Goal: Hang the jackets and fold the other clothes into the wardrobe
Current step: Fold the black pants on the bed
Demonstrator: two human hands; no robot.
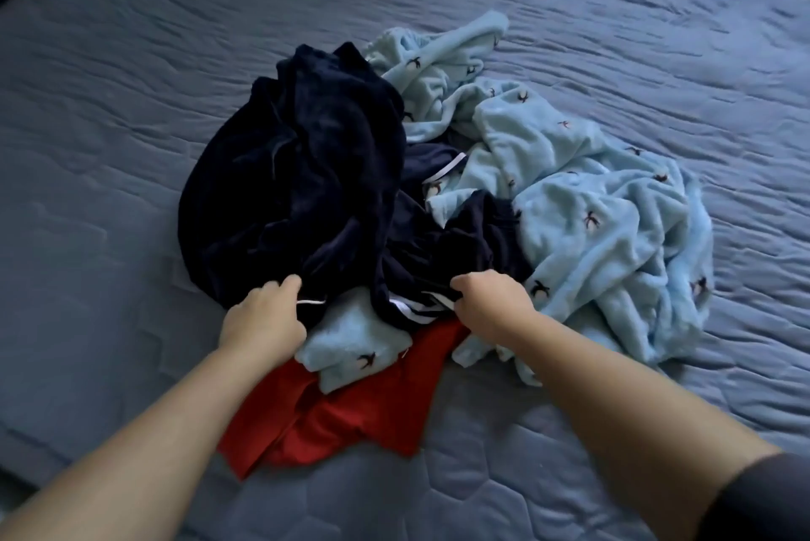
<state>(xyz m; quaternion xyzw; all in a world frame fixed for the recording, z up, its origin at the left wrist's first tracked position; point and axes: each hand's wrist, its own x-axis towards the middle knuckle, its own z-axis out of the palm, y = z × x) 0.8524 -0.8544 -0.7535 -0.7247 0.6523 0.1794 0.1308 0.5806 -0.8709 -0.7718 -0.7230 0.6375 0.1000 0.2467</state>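
Two hands gripping one navy garment (438,251): left hand (263,314) curling round white-trimmed edge, right hand (493,299) pinching striped hem. One dark plush garment (298,172) lying beyond left hand. One red garment (350,409) lying between wrists. Light-blue bird-print fleece (591,211) spreading beyond right hand, piece count unclear. All lying on one quilted bed (131,102).

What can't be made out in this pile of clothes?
Head view, the only one:
- Red garment: partly under the light blue fleece; type unclear.
- Navy clothes: dim folds merge; piece count unclear.
- Left hand and right hand: fingertips buried in them.
- Wardrobe: outside the frame.
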